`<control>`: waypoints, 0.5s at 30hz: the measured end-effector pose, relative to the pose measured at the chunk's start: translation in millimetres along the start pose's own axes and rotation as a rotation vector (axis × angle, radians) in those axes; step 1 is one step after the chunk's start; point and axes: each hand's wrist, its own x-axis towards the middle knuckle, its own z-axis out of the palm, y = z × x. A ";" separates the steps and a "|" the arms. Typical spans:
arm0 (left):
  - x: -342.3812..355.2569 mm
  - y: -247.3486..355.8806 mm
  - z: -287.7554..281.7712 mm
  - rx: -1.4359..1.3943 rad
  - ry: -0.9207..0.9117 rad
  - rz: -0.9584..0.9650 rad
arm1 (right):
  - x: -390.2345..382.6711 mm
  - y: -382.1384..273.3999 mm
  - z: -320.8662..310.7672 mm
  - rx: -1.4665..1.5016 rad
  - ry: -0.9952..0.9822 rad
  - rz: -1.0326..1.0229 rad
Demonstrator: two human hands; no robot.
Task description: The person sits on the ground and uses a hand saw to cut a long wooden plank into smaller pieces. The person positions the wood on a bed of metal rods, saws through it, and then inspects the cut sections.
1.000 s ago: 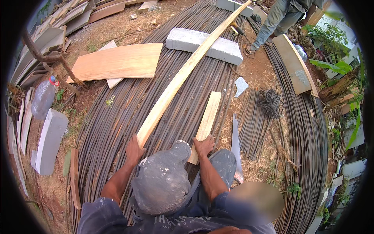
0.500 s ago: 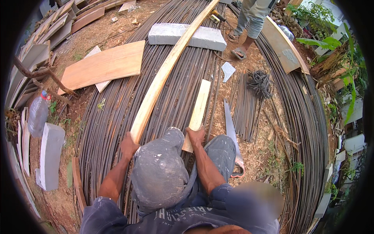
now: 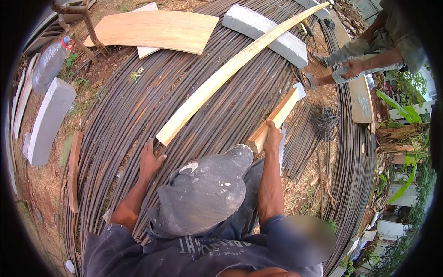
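I look down on an outdoor yard, where brown ground (image 3: 302, 198) shows around a wide bed of rusty bars (image 3: 138, 115) fanning away from me. Greenery and pale walls crowd the right rim, and a co-worker (image 3: 387, 57) bends in at upper right, one hand near a knee. The long plank (image 3: 230, 74) slants across the bars and over a concrete block (image 3: 244, 22), its far end reaching past it. At upper left I have a plywood sheet (image 3: 157, 28), partly over the bars; a second grey block (image 3: 50, 122) sits on the soil at left.

The short board (image 3: 285, 108) is right of the plank, tilted on edge, and my right hand (image 3: 273, 134) grips it close to its near end. My left hand (image 3: 148, 159) is open and holds nothing, just beside the plank's near end; I can't tell whether they touch.

A clear bottle (image 3: 50, 67) with a red-ringed neck stands beyond the left block. The saw (image 3: 282, 143) is mostly hidden behind the right forearm, near a wire coil (image 3: 324, 121). For writing, I find only pale lettering across the dark shirt (image 3: 184, 256).
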 end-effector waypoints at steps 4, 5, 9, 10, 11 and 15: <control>-15.9 -15.5 11.4 -0.072 0.052 -0.023 | 16.0 5.8 6.1 -0.100 0.071 -0.059; -21.0 -20.8 12.3 -0.070 0.072 -0.040 | 10.1 -4.3 13.8 -0.136 0.103 -0.017; -37.3 -19.0 1.7 -0.028 0.093 -0.089 | 41.0 -23.9 -19.2 -0.052 -0.069 0.085; -39.7 -24.7 2.3 -0.021 0.086 -0.097 | 52.6 -27.6 -30.0 -0.032 -0.080 0.084; -47.5 -29.4 -1.1 -0.013 0.110 -0.126 | 56.0 -35.1 -31.1 -0.009 -0.134 0.157; -79.3 -43.6 1.9 -0.004 0.183 -0.162 | 71.4 -44.5 -19.6 -0.111 -0.093 0.129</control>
